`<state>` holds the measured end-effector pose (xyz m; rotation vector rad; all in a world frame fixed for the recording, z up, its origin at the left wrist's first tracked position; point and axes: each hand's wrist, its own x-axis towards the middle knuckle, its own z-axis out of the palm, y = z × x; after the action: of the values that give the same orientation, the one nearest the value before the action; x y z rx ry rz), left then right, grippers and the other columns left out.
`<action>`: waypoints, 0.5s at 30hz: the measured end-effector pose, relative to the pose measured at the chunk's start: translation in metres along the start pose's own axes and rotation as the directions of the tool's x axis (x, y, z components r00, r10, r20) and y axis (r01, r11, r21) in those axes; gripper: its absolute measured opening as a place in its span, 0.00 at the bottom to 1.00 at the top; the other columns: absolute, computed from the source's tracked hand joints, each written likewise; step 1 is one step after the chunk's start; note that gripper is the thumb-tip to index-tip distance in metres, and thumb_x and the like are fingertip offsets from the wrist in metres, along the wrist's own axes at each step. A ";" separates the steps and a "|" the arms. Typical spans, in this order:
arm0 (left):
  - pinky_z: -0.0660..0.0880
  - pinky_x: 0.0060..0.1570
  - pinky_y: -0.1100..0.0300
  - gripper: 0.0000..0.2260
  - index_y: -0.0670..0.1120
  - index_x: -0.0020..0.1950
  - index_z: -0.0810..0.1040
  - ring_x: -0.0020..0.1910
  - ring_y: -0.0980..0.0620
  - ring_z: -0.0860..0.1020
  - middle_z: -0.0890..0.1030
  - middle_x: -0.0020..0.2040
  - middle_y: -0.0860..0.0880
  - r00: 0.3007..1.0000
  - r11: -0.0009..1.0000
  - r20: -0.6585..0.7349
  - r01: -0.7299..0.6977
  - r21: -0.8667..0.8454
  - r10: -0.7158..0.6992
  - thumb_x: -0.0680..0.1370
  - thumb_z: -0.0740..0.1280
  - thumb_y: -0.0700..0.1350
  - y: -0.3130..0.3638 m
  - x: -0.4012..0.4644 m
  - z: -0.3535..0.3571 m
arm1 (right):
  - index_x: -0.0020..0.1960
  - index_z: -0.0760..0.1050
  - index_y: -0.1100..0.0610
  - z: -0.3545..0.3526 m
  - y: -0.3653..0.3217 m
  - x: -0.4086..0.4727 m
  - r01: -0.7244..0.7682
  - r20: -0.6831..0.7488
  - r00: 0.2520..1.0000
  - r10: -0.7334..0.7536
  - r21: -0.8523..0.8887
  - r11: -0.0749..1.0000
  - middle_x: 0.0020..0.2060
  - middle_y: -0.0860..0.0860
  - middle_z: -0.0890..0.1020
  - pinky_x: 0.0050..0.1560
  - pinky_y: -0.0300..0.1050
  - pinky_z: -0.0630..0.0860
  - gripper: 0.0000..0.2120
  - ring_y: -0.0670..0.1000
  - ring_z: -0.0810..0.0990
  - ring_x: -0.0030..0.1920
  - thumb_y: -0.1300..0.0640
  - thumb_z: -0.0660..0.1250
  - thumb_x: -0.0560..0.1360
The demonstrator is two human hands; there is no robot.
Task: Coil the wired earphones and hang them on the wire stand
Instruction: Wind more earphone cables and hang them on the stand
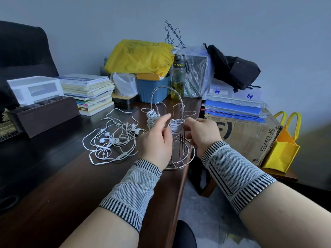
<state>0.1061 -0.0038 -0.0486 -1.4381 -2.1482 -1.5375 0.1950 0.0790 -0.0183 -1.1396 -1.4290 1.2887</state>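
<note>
Fingers of right hand (200, 133) pinch coiled earphones (176, 127) on wire stand (179, 140) — left hand (157, 138) spread; box (250, 138) reads "SF EXPRESS".

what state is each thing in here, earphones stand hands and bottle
coiled earphones: wound, on a stand arm, right hand touching
second coil: wound, hanging on another arm
loose earphones: tangled on the desk
wire stand: upright at the desk edge
left hand: open, beside the coil
right hand: fingers on the coil
bottle: upright, capped

Cluttered office, dark desk (75, 185), stacked books (89, 92), folders (232, 108), shipping carton (250, 136)
</note>
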 end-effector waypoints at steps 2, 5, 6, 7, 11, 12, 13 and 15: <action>0.77 0.49 0.54 0.14 0.54 0.65 0.77 0.45 0.45 0.82 0.85 0.45 0.49 1.000 1.000 -0.013 0.006 0.024 -0.006 0.81 0.61 0.47 0.000 0.001 0.000 | 0.36 0.79 0.60 -0.001 0.000 0.001 0.009 0.005 1.000 -0.009 -0.013 1.000 0.33 0.54 0.80 0.29 0.43 0.67 0.08 0.51 0.73 0.32 0.56 0.68 0.69; 0.75 0.53 0.55 0.14 0.51 0.63 0.80 0.50 0.43 0.81 0.85 0.49 0.47 0.998 0.995 -0.014 0.067 0.076 -0.066 0.81 0.60 0.47 0.004 0.004 -0.001 | 0.33 0.76 0.57 -0.002 0.003 0.001 0.028 0.020 0.999 -0.027 -0.016 0.999 0.32 0.53 0.80 0.28 0.42 0.67 0.08 0.50 0.73 0.30 0.56 0.69 0.69; 0.75 0.53 0.56 0.14 0.51 0.63 0.80 0.51 0.44 0.81 0.85 0.50 0.47 0.997 0.993 -0.007 0.079 0.090 -0.079 0.81 0.60 0.47 0.007 0.005 -0.002 | 0.32 0.75 0.57 -0.002 0.004 0.000 0.031 0.022 0.999 -0.031 -0.016 0.999 0.32 0.53 0.80 0.28 0.42 0.67 0.09 0.50 0.73 0.29 0.55 0.69 0.69; 0.75 0.53 0.56 0.14 0.50 0.62 0.81 0.51 0.44 0.81 0.85 0.50 0.47 0.996 0.991 0.005 0.085 0.103 -0.086 0.81 0.60 0.46 0.009 0.006 -0.003 | 0.32 0.75 0.57 -0.002 0.004 0.000 0.033 0.022 0.999 -0.033 -0.016 0.999 0.32 0.53 0.80 0.28 0.41 0.67 0.09 0.49 0.73 0.29 0.55 0.70 0.69; 0.77 0.49 0.53 0.13 0.47 0.55 0.84 0.47 0.44 0.80 0.85 0.45 0.46 0.991 0.981 0.080 0.096 0.169 -0.110 0.80 0.60 0.45 0.013 0.012 -0.009 | 0.33 0.75 0.56 -0.002 0.004 0.000 0.063 0.026 0.998 -0.062 -0.040 0.997 0.32 0.53 0.81 0.31 0.43 0.72 0.07 0.50 0.74 0.30 0.57 0.69 0.69; 0.78 0.48 0.52 0.12 0.45 0.52 0.84 0.46 0.44 0.80 0.85 0.43 0.46 0.989 0.979 0.095 0.098 0.179 -0.116 0.80 0.60 0.45 0.013 0.012 -0.010 | 0.34 0.75 0.56 -0.003 0.002 0.000 0.088 0.025 0.996 -0.087 -0.059 0.994 0.33 0.53 0.81 0.33 0.44 0.73 0.06 0.50 0.75 0.30 0.59 0.69 0.70; 0.78 0.48 0.52 0.12 0.45 0.51 0.84 0.45 0.45 0.80 0.85 0.42 0.47 0.986 0.978 0.110 0.102 0.182 -0.123 0.79 0.61 0.44 0.013 0.013 -0.011 | 0.35 0.76 0.56 -0.003 0.001 0.001 0.117 0.028 0.993 -0.115 -0.083 0.990 0.32 0.52 0.81 0.34 0.44 0.74 0.06 0.50 0.76 0.31 0.60 0.69 0.70; 0.78 0.48 0.53 0.10 0.47 0.50 0.84 0.44 0.47 0.80 0.85 0.41 0.50 0.980 0.981 0.141 0.114 0.159 -0.137 0.78 0.62 0.44 0.010 0.013 -0.011 | 0.34 0.75 0.56 -0.002 -0.001 0.003 0.163 0.044 0.986 -0.158 -0.128 0.978 0.30 0.50 0.79 0.32 0.43 0.73 0.07 0.49 0.76 0.30 0.61 0.68 0.70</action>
<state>0.1025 -0.0046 -0.0293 -1.4369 -2.4286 -1.3077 0.1967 0.0820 -0.0175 -1.0679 -1.6162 1.1192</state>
